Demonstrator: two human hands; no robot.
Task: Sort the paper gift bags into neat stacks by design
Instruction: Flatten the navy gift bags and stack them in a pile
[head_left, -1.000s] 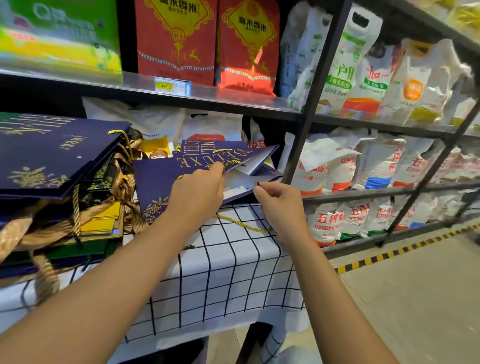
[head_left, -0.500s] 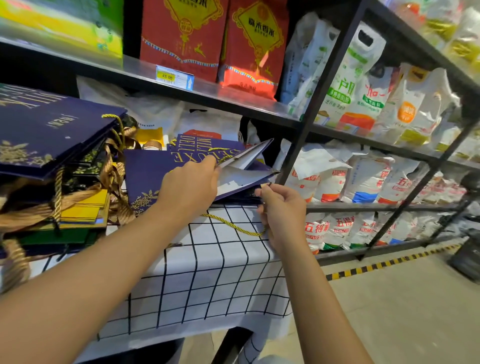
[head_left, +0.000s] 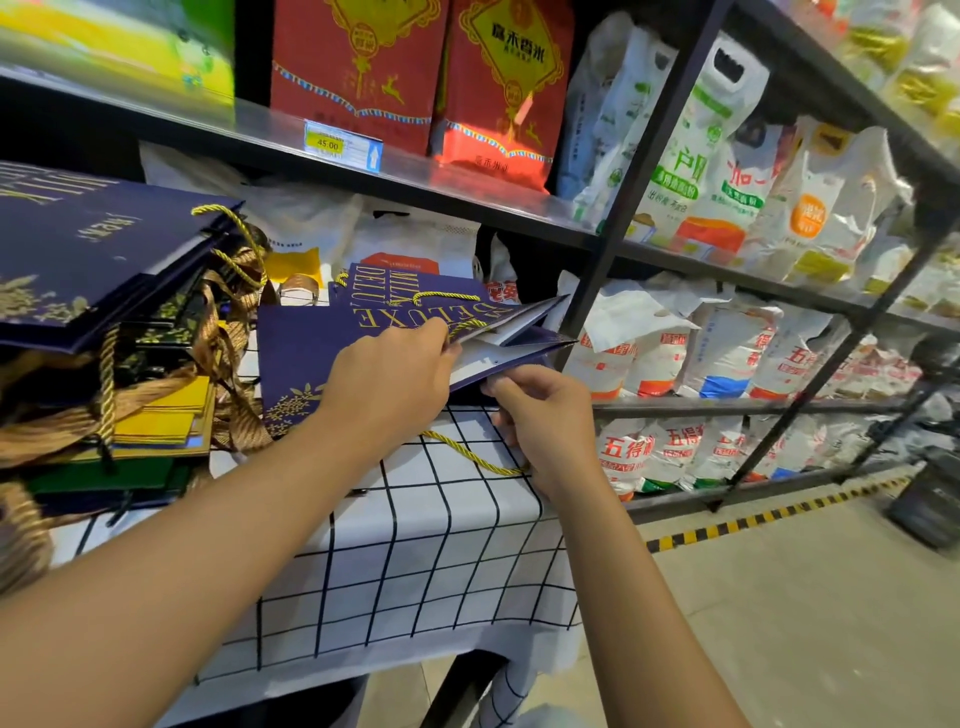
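A navy gift bag (head_left: 306, 358) with gold lettering lies flat on the checked tablecloth (head_left: 415, 561), its mouth gaping toward the right. My left hand (head_left: 395, 374) grips its upper flap at the opening. My right hand (head_left: 545, 421) holds the lower edge of the opening, with the bag's gold rope handle (head_left: 467, 454) hanging beneath it. A second navy bag (head_left: 400, 283) lies behind the first. To the left a mixed pile (head_left: 119, 374) has navy bags on top and yellow, green and gold-ribboned bags below.
A black metal shelf upright (head_left: 639, 171) stands just right of the bags. Red boxes (head_left: 426, 78) and a price tag (head_left: 340, 145) sit on the shelf above. Rice sacks (head_left: 727, 353) fill the shelves to the right. A yellow-black floor stripe (head_left: 769, 519) runs below them.
The mouth of the navy bag has opened wider between my two hands. My right hand has slid in under the lower edge. The view has shifted slightly left.
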